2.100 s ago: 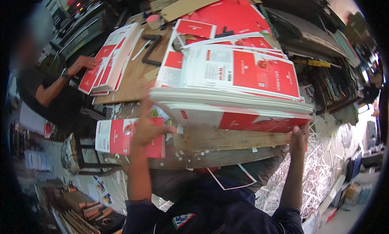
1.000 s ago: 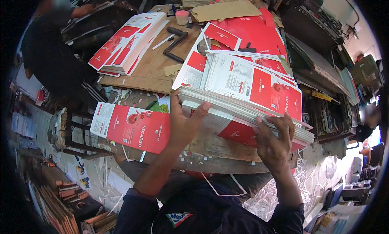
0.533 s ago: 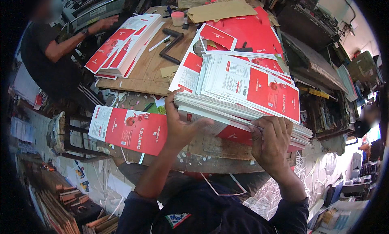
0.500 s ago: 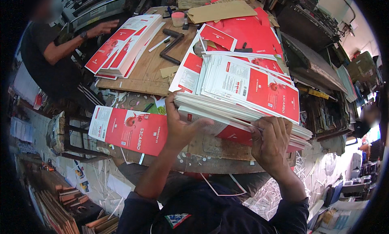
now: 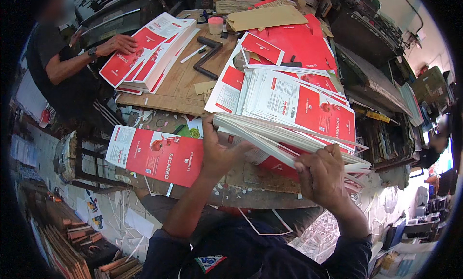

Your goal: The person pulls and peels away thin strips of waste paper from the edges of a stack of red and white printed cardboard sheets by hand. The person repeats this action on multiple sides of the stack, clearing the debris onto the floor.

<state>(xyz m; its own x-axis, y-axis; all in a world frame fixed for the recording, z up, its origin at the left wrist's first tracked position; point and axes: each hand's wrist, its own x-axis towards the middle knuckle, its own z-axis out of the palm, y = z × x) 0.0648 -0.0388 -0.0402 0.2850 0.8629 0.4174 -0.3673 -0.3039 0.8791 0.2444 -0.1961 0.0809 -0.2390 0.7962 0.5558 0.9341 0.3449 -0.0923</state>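
A thick bundle of red-and-white printed sheets (image 5: 277, 167) stands on its long edge at the front of the table. My left hand (image 5: 219, 153) grips its left end, thumb across the near face and fingers behind. At the right end, my right hand (image 5: 323, 176) is closed on the sheets nearest me, which bow away from those behind and leave gaps. Some fingertips are hidden by paper. Behind the bundle lies a spread pile of matching sheets (image 5: 308, 103). To the left of my left hand, more printed sheets (image 5: 154, 156) lie flat at the table edge.
Across the table at left, a person's hand (image 5: 120, 44) rests on another printed stack (image 5: 169, 40). A dark bent metal bar (image 5: 205, 62), a pink-and-white tub (image 5: 215, 26), brown card (image 5: 266, 18) and red sheets (image 5: 304, 46) lie farther back. Paper strips (image 5: 311, 238) cover floor at right.
The near sheets of my bundle have bent and separated from the rest as my right hand shifted slightly toward me. The other person's hand has come down onto their stack.
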